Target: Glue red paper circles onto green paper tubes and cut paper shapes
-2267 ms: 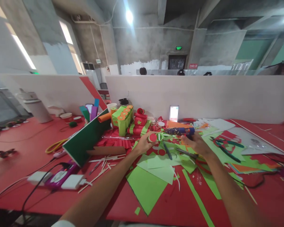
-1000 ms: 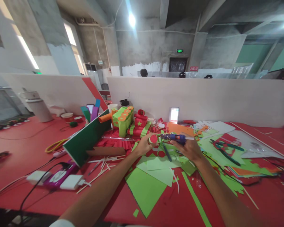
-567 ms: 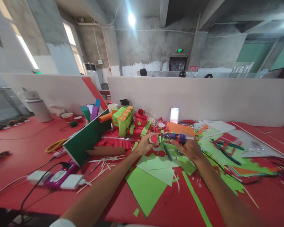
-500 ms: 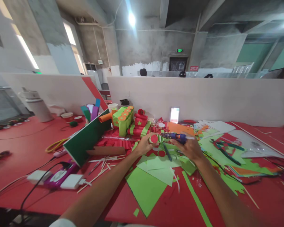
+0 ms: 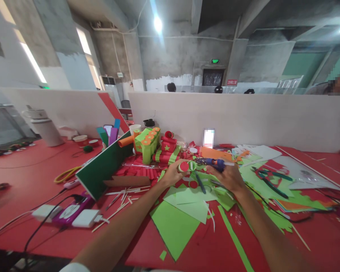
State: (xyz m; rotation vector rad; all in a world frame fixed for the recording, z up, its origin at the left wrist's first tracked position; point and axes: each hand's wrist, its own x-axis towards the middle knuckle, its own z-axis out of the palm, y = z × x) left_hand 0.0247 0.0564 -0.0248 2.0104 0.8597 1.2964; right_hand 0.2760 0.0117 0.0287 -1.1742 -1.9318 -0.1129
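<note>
Green paper [image 5: 175,228] lies between my forearms, pliers [image 5: 274,189] right of my right hand [image 5: 229,175], which clasps a glue gun [image 5: 215,163], handle mostly hidden; my left hand [image 5: 172,173] grasps a red-ended tube [image 5: 183,166].

Blue glue gun [image 5: 212,162] level; red-ended roll [image 5: 183,166] beside green curl [image 5: 192,165].

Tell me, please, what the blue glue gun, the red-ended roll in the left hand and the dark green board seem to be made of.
Blue glue gun: probably hard plastic, judging by its moulded-looking body.
Red-ended roll: likely matte paper or card, since its flat end shows no shine.
Dark green board: perhaps foam board or card, stiff, smooth, with a pale edge.
</note>
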